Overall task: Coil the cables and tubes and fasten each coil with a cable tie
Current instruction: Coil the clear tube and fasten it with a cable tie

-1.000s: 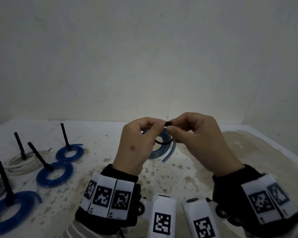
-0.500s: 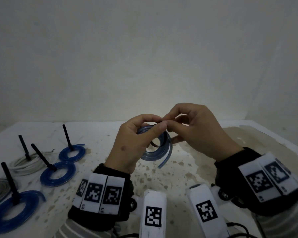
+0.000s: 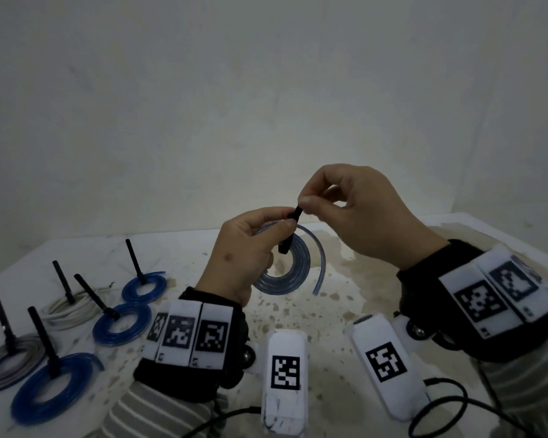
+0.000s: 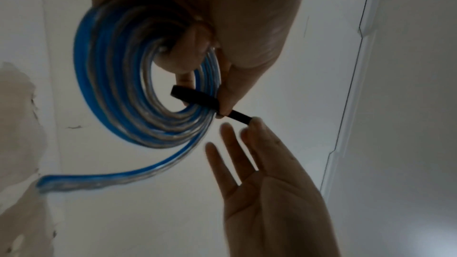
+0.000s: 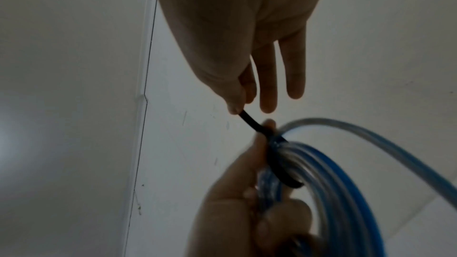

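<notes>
Fingers: your right hand point(image 3: 355, 216) pinches the cable tie point(image 3: 293, 227) tail; left hand point(image 3: 244, 251) grips the blue coil point(image 3: 293, 270).
Pull axis: up-right, away from it.

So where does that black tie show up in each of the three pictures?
Head: black tie at centre, pinched between both hands.
Left wrist: centre, crossing the blue tube coil.
Right wrist: centre, running from the right hand down to the coil.
Shared landmark: the coil.
</notes>
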Tool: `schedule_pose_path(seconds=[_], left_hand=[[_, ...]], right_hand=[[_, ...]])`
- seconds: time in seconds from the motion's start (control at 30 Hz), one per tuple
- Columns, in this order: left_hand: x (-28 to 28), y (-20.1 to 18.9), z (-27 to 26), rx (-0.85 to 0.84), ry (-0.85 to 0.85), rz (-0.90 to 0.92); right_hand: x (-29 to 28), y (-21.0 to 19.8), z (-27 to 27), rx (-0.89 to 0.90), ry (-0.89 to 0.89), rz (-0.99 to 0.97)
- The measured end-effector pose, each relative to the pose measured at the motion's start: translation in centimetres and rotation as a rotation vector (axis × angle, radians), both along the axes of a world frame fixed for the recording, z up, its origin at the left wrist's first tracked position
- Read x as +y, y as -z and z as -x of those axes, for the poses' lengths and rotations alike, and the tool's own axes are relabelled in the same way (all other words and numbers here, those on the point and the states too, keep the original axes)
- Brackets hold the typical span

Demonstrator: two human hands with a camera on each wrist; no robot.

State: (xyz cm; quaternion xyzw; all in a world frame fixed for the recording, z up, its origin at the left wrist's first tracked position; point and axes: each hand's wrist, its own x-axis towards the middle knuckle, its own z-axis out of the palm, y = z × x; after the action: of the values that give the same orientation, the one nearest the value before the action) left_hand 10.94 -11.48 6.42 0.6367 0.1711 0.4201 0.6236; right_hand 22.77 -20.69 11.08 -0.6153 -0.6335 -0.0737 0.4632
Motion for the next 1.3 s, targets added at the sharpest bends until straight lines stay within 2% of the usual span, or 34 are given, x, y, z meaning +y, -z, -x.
schedule_pose_path(seconds=[0.1,0.2,0.27,0.33,0.4,0.43,0.5,0.57,0.6,0.7,0.73,0.83,0.93,1.0,1.1,1.2,1.3], left_hand=[[0.2,0.6,0.3,0.045,-0.018,0.036],[-0.2,0.6,0.5,0.069,0.017,0.040],[-0.4,0.2,0.4,0.057,0.017,0.039],[-0.4,0.0,0.2,0.037,-0.028,0.055],[-0.4,0.1,0.0,0.023,-0.072,0.108],[-0.4,0.2,-0.1,0.021,-0.080,0.140],[-0.6,0.3,-0.2,0.023,-0.080,0.183],[-0.8,0.4,-0.2,0.032,-0.062,0.182],[-1.1,0.4,-0.3,0.044,-0.037,0.167],[-2.2,0.1,-0.3,0.094,0.067,0.097],[-2.4,0.0,-0.4,0.104,0.088,0.086],[-2.7,-0.4,-0.3,0.151,0.111,0.056],[-3.0,-0.3,0.0,0.186,0.134,0.043],[-3.2,0.1,0.0,0.173,0.114,0.045],[-2.9,0.9,0.2,0.173,0.045,0.051],[-2.1,1.8,0.8,0.132,-0.043,0.129],[-1.5,1.7,0.8,0.043,-0.047,0.289]], right_hand=[[-0.6,-1.4,-0.5,0.101,0.045,-0.028],[-0.7,-2.5,-0.9,0.045,0.141,-0.041],[-0.4,-2.9,-0.7,0.112,0.144,-0.072],[-0.2,-2.8,-0.1,0.272,0.057,-0.057],[-0.2,-2.1,0.8,0.442,-0.136,0.057],[-0.2,-1.5,1.1,0.462,-0.213,0.140],[-0.3,-0.1,1.7,0.380,-0.298,0.241],[-0.1,0.6,2.2,0.375,-0.294,0.205],[0.0,0.6,2.2,0.471,-0.270,0.165],[0.6,-0.6,1.4,0.962,-0.235,0.081],[0.8,-1.1,1.0,1.028,-0.192,0.106],[1.0,-2.2,0.3,0.927,-0.030,0.301],[0.7,-2.7,0.1,0.854,0.023,0.408],[0.5,-2.4,0.0,0.883,-0.002,0.432],[-0.1,-1.0,-0.3,0.957,-0.131,0.431],[-1.3,1.0,-0.6,0.970,-0.208,0.396],[-2.3,3.3,-0.6,0.847,-0.181,0.527]])
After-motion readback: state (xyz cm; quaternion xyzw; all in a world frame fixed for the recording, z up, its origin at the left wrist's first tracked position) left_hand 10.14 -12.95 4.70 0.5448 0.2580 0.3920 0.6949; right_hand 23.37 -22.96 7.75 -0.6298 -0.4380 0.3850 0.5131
